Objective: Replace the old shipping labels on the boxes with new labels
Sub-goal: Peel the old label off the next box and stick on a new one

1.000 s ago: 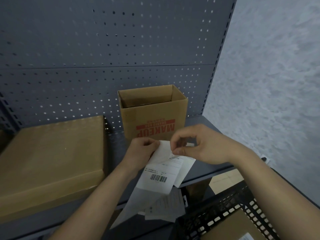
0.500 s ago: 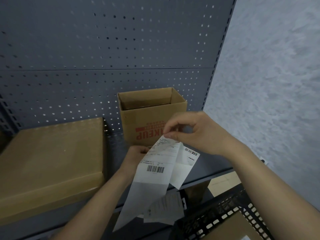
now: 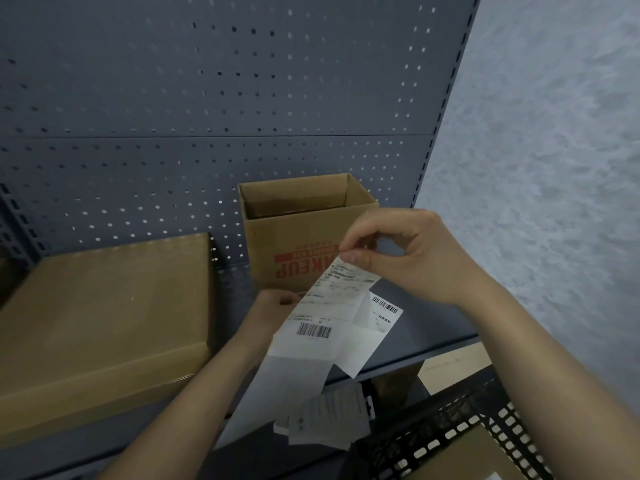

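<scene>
The right hand [image 3: 415, 258] pinches the white printed shipping label [image 3: 325, 306] by its corner, likely to peel it off the pale backing strip [image 3: 277, 382]. The left hand [image 3: 273, 306], its grip closed, anchors that strip before the brown cardboard box [image 3: 287, 244].

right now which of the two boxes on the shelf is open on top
The small upright box with red print on its front: its top is open, showing the inside. The wide flat box to its left is closed.
</scene>
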{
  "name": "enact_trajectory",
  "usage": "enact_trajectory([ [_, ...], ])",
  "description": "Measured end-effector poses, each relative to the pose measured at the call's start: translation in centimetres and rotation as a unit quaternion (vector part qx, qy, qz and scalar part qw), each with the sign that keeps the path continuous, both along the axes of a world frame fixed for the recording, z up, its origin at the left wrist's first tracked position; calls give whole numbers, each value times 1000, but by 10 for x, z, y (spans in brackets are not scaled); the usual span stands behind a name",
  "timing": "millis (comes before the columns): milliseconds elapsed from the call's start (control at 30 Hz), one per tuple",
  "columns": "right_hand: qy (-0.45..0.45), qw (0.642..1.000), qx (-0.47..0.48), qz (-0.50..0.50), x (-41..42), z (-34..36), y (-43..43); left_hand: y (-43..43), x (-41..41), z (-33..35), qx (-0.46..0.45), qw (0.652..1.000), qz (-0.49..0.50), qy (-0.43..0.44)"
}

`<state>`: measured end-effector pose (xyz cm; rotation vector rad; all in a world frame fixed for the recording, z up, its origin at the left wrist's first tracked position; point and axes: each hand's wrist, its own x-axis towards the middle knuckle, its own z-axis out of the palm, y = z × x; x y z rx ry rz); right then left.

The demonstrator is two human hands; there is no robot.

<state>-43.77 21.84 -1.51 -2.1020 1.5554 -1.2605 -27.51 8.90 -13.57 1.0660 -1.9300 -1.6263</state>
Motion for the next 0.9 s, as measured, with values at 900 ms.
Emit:
enact_trajectory([
  [900,-30,999,21,-21,-5,-1,-9,15,40,31,173,977,-53,110],
])
